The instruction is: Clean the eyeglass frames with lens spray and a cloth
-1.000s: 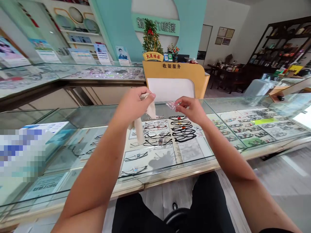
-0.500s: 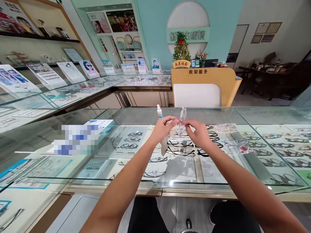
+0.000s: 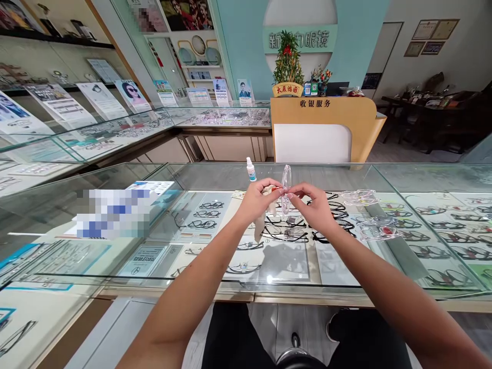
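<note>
A pair of clear-framed glasses [image 3: 285, 204] is held on edge between my two hands, above the glass display counter. My left hand [image 3: 260, 199] pinches its left side, with a pale cloth [image 3: 260, 228] hanging below the palm. From the right, my right hand [image 3: 312, 204] grips the frame between thumb and fingers. Just beyond my left hand stands a small white bottle [image 3: 250, 169] with a blue label. Dark-framed glasses [image 3: 286, 234] lie in rows beneath my hands.
More clear glasses [image 3: 378, 230] rest on the counter [image 3: 326, 176] to the right. Papers [image 3: 115, 212] lie at the left. Past the counter stands a yellow cashier desk [image 3: 369, 125] with plants. Display cases [image 3: 154, 120] line the left side.
The view has tilted down slightly. The clear glasses have turned a little in my hands, and my right thumb has closed in on the frame.
</note>
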{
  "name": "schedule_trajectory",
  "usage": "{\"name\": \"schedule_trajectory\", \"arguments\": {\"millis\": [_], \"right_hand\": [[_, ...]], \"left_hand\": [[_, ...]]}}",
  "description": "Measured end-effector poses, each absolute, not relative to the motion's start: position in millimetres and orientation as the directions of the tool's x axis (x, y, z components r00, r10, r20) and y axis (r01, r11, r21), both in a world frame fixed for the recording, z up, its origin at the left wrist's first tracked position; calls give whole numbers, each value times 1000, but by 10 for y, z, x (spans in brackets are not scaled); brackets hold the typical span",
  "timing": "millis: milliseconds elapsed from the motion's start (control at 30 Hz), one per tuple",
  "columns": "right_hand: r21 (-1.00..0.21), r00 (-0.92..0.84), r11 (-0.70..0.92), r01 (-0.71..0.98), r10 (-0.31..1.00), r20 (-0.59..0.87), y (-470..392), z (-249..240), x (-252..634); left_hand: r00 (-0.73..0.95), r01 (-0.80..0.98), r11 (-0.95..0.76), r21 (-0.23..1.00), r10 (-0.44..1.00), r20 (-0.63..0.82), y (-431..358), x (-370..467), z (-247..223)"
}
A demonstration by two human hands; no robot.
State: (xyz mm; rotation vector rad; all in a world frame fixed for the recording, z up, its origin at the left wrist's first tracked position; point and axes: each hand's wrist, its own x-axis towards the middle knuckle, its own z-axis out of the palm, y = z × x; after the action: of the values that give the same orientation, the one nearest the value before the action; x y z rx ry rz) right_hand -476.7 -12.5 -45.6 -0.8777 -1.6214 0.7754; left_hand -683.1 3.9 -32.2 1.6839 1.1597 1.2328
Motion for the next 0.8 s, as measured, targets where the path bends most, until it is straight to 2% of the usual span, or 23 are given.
{"name": "schedule_trajectory", "arguments": {"millis": [100,300,367,533,667,800], "right_hand": [[-915,-85,403,0,912,402,-85,-459,-4780],[-974,-256,127,-187,951,173,-17,-464,-4762],[-972,-258,85,-219,956,142,-17,-458,-4743],[-978,-283,38,-204,954,96,-19,-423,-4673],[-992,-333,31,-122,940,70,-9,-407,-4652],[-994,-347,55,-97,934,86,-7,-411,-4649]], "left_hand": [[120,237,-333,913,942,313,3,-6817,-303],[147,244,-291,925,954,261,-20,-6791,-314],[125,271,-325,906,945,302,-2,-6803,-330],[-19,454,-445,772,861,508,61,-6922,-365],[-44,598,-506,622,754,656,78,-7024,-352],[-97,591,-484,646,752,652,93,-7064,-337]]}}
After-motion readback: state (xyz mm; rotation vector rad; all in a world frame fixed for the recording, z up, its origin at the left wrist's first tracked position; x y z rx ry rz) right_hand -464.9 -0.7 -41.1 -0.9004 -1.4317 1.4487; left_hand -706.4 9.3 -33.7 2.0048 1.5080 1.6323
